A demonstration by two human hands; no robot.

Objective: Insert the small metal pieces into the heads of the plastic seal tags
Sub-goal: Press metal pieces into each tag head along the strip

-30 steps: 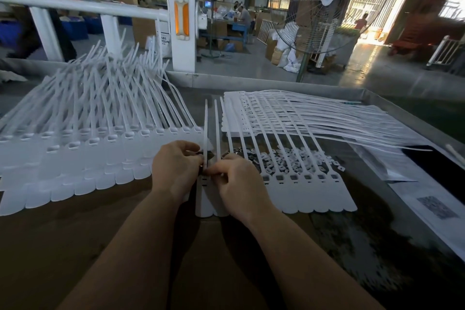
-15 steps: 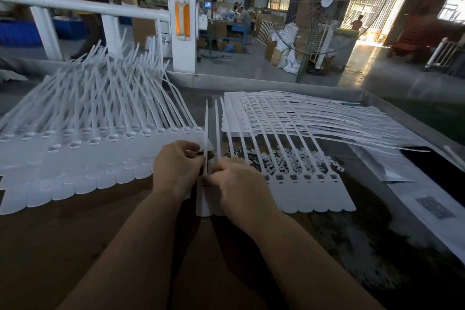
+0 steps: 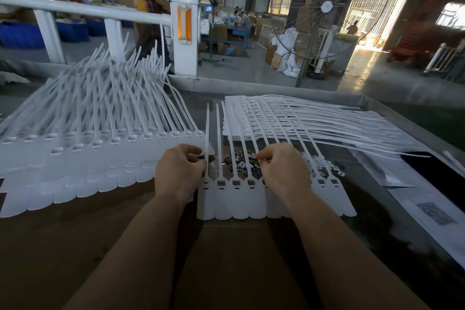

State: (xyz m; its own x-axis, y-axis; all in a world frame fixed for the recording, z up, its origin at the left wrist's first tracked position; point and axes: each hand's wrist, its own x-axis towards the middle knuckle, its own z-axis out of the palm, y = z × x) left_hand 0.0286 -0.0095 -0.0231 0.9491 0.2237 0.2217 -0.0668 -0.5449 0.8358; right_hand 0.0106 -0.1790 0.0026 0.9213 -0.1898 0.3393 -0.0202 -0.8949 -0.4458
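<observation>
A row of white plastic seal tags point(image 3: 234, 199) lies in front of me, heads near, straps pointing away. Small metal pieces point(image 3: 239, 161) lie in a loose heap under the straps. My left hand point(image 3: 180, 171) pinches the strap of the leftmost tag point(image 3: 206, 133) in that row, fingers curled. My right hand point(image 3: 281, 171) reaches over the heap and pinches what looks like a small metal piece at its fingertips. Its palm hides some of the tag heads.
A large overlapping batch of tags point(image 3: 88, 153) covers the left of the table. More tags point(image 3: 302, 118) fan across the back right. Papers point(image 3: 415, 199) lie at the right. A metal rim point(image 3: 276, 89) bounds the table; a fan point(image 3: 327, 7) stands beyond.
My right hand has left the leftmost tag and moved right to the heap of metal pieces, uncovering several tag heads. My left hand stays at the strap. A person has walked into the background.
</observation>
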